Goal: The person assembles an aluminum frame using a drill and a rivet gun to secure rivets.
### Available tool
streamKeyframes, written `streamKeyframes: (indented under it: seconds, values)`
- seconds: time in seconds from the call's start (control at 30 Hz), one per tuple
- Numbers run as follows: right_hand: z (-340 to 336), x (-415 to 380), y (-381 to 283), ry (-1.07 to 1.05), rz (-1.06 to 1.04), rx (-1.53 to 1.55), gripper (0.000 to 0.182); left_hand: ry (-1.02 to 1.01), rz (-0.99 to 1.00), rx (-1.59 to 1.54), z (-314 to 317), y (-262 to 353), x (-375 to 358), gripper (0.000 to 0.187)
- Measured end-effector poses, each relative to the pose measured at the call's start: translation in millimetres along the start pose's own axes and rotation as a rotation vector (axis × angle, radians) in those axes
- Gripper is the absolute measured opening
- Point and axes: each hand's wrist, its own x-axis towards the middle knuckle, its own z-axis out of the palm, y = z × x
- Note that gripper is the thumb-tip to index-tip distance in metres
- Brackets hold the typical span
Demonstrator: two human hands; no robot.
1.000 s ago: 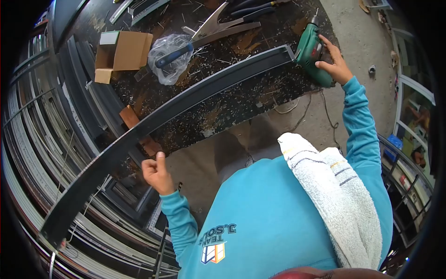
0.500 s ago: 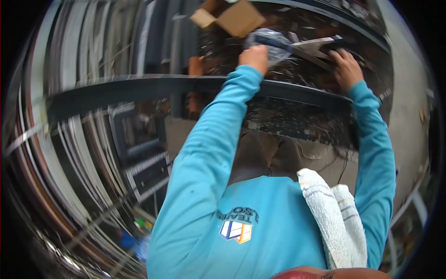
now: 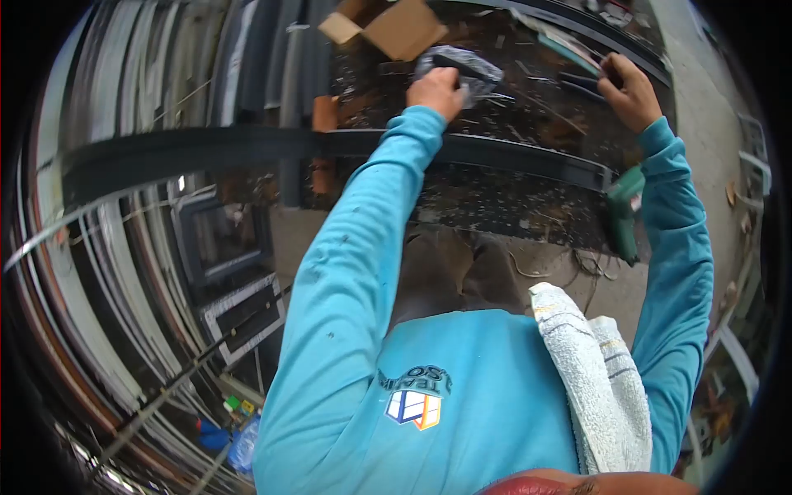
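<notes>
My left hand (image 3: 436,92) is closed on the near side of a clear plastic bag (image 3: 483,73) with a dark piece inside it. My right hand (image 3: 629,91) is at the right of the work surface, thumb and fingers curled together in a pinch. A long thin strip (image 3: 561,43), pale with a teal edge, runs up to those fingertips. Close beside them lies a dark slender object (image 3: 582,85). What the right fingers hold is hidden. A long dark metal profile (image 3: 478,151) crosses the surface below both hands.
An open cardboard box (image 3: 404,29) sits beyond the bag. An orange-brown block (image 3: 325,114) is by the profile. A green power tool (image 3: 624,214) rests at the right end, partly behind my sleeve. Many long profiles (image 3: 107,82) are stacked at left. Shavings litter the dark surface (image 3: 511,202).
My right hand has lifted away slightly and its fingers have curled closed. The pale strip has swung to a new angle. My left hand stays on the bag. The green tool has come into view.
</notes>
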Motion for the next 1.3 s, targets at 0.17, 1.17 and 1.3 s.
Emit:
streamKeyframes:
  seconds: [0.17, 1.17, 1.3]
  values:
    - [-55.1, -40.1, -69.6, 0.189, 0.106, 0.706, 0.021, -0.054, 0.109, 0.014, 5.7, -15.5, 9.7, 0.019]
    - [111.8, -127.1, -185.6, -0.312, 0.584, 1.971, 0.016, 0.091, -0.224, -1.79, -116.6, 57.4, -121.2, 0.012]
    - [120.6, -122.3, -192.5, -0.345, 0.54, 1.832, 0.02, 0.184, -0.246, -1.582, -116.1, 44.6, -129.4, 0.011]
